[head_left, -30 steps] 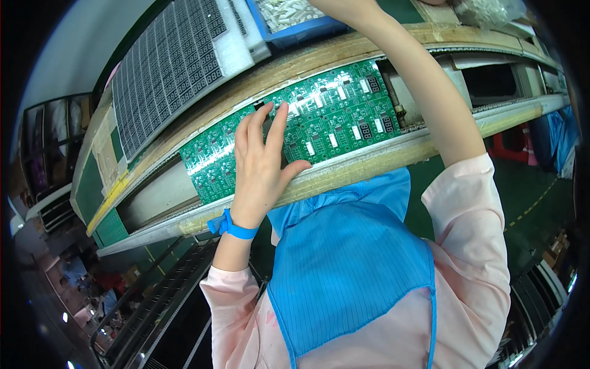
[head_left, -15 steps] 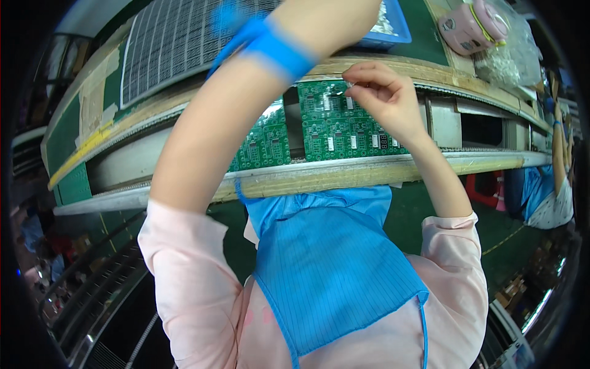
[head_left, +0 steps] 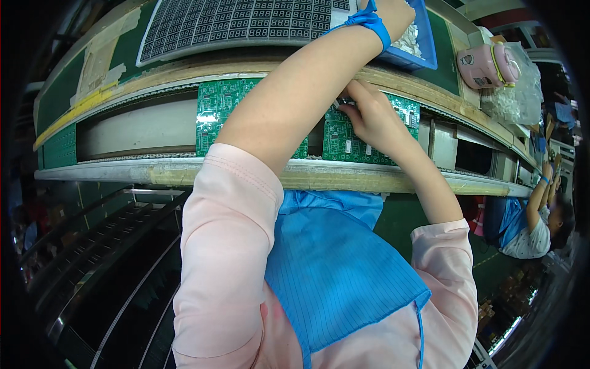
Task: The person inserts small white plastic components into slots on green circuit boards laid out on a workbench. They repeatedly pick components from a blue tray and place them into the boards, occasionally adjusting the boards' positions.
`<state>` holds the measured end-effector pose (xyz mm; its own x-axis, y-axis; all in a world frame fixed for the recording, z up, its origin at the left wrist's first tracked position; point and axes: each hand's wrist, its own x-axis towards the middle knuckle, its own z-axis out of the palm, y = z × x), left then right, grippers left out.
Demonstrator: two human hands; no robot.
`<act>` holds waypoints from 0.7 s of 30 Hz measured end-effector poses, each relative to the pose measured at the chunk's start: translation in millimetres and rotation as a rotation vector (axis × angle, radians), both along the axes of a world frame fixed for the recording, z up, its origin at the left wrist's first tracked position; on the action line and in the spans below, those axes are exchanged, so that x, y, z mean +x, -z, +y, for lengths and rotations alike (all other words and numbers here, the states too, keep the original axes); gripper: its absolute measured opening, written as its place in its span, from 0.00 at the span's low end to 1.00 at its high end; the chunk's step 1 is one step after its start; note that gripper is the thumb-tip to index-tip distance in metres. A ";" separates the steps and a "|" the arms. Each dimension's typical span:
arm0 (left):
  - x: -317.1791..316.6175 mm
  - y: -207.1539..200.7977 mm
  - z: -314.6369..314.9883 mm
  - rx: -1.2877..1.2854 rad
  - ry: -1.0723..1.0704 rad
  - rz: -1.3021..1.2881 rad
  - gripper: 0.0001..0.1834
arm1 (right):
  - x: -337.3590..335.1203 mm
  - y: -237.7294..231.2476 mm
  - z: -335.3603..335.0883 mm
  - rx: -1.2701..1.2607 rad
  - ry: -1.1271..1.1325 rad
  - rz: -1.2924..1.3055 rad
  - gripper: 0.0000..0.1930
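Reaching far across the bench, the left hand (head_left: 393, 15) (a blue wrist strap (head_left: 369, 21) circles its wrist) sits at the blue parts bin (head_left: 424, 43) beside the tray of display modules (head_left: 239, 21), and whether its fingers are spread or closed cannot be told, since the picture's top edge cuts them off. The right hand (head_left: 369, 117) rests on the green circuit board (head_left: 353, 138) lying on the conveyor (head_left: 123, 132), its fingertips (head_left: 347, 106) pressed together on a small component at the board's upper edge. A second green board (head_left: 221, 117) lies just to the left, partly under the left forearm, and a pink tape dispenser (head_left: 485, 64) stands on the shelf to the right.
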<state>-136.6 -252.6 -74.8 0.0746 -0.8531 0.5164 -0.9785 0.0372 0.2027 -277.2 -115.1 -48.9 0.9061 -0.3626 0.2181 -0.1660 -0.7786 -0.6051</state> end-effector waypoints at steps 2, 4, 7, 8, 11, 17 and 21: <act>-0.3 -4.1 2.8 -0.027 0.012 -0.019 0.09 | -0.3 4.0 2.8 -0.012 0.008 -0.018 0.15; 0.1 -13.1 9.6 -0.024 0.024 -0.007 0.08 | 0.3 2.0 4.9 -0.042 0.006 0.005 0.16; -2.2 -24.3 13.7 -0.028 0.030 0.040 0.07 | 0.1 1.0 6.5 -0.064 0.017 0.000 0.16; -3.0 -21.6 8.8 -0.067 0.008 0.043 0.07 | 1.1 0.5 7.6 -0.069 0.017 -0.009 0.15; -0.8 -9.3 -5.4 -0.088 -0.034 0.096 0.07 | 2.6 2.0 9.5 -0.119 0.015 0.007 0.15; -3.9 -24.8 4.8 -0.091 0.067 0.164 0.06 | 0.4 0.5 8.9 -0.087 0.043 0.018 0.15; -6.9 -62.9 38.5 -0.350 0.160 0.358 0.06 | 3.0 -0.7 11.3 -0.094 0.015 -0.017 0.14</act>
